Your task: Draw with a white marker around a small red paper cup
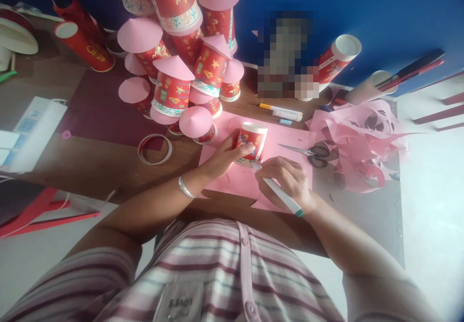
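Observation:
My left hand (225, 155) is wrapped round a red paper cup (258, 140) with printed figures and a white band near its base. The cup stands tilted a little over a pink paper sheet (235, 185). In my right hand (284, 179) a white marker with a green end (279, 195) is gripped like a pen. Its tip is close to the cup's lower edge; whether it touches cannot be made out. Scissors (314, 154) with dark handles lie on the sheet, right of the cup.
Stacked red cups with pink cone roofs (173, 87) stand at the back left. Pink paper scraps (358, 138) heap up on the right. A tape roll (154, 149), markers (282, 112), a pen holder (373, 86) and a white box (38, 133) are around the table.

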Motion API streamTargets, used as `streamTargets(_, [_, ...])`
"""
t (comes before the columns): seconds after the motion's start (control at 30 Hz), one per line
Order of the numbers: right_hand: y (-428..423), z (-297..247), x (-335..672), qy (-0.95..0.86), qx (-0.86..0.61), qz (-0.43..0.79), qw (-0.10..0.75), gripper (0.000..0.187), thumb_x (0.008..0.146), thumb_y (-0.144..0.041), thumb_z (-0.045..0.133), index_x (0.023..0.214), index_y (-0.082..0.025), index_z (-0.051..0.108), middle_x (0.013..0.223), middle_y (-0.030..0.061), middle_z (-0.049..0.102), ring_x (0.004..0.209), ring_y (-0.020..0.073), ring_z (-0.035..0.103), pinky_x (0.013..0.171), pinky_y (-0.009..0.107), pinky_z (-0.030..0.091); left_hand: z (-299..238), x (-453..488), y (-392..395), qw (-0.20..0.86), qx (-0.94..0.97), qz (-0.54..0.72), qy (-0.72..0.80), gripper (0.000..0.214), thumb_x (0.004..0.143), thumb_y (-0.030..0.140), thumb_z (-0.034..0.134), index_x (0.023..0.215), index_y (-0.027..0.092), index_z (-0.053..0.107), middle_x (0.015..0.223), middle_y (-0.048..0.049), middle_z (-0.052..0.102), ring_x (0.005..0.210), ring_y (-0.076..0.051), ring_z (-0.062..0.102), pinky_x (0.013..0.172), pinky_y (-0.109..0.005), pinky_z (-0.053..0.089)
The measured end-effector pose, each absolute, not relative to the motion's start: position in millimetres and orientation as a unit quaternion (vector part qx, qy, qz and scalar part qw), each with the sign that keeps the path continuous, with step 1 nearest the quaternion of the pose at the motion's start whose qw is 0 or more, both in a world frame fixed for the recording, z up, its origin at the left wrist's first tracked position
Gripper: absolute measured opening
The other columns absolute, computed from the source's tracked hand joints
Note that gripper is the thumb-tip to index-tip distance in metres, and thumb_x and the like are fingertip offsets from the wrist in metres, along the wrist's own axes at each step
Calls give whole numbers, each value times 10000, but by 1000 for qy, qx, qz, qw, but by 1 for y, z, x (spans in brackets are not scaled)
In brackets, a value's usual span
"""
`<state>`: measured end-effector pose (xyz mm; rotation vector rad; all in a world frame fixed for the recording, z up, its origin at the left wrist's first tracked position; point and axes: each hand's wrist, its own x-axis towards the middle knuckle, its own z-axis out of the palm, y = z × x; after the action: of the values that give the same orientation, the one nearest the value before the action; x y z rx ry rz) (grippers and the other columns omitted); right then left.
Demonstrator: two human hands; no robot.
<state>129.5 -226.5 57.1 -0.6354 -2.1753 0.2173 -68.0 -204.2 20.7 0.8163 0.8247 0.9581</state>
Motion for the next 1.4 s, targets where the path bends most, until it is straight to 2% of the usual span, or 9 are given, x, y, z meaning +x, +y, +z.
streamTargets(0.67, [-224, 57, 133, -858, -283, 66, 423, 270, 909, -52, 689, 1094, -237, 625, 812, -19, 714, 656, 155, 700, 574, 271, 560, 22, -69, -204, 726, 389, 425, 375, 427, 889, 482, 798, 1150, 197, 614, 959, -32, 696, 944, -209, 668, 925, -380, 511])
streamTargets(0.93, [-225, 58, 132, -850, -302, 44, 430, 231, 935, -62, 672, 1048, -252, 604, 783, -29, 699, 617, 142, 682, 530, 265, 546, 20, -69, -203, 736, 365, 439, 363, 453, 868, 461, 832, 1171, 194, 626, 1016, -37, 713, 930, -199, 681, 903, -379, 533])
streamTargets(1.17, [-225, 60, 133, -852, -299, 52, 427, 232, 923, -52, 680, 1033, -239, 598, 779, -27, 690, 641, 146, 692, 546, 259, 544, 20, -69, -203, 742, 352, 444, 359, 458, 841, 459, 849, 1134, 201, 610, 1053, -50, 723, 1030, -250, 705, 918, -397, 532])
streamTargets(1.4, [-225, 59, 132, -854, -299, 50, 423, 248, 911, -36, 676, 1025, -237, 588, 764, -33, 679, 645, 141, 690, 559, 254, 539, 19, -69, -202, 747, 345, 446, 354, 455, 850, 456, 841, 1141, 192, 612, 1040, -51, 729, 1011, -245, 712, 910, -394, 540])
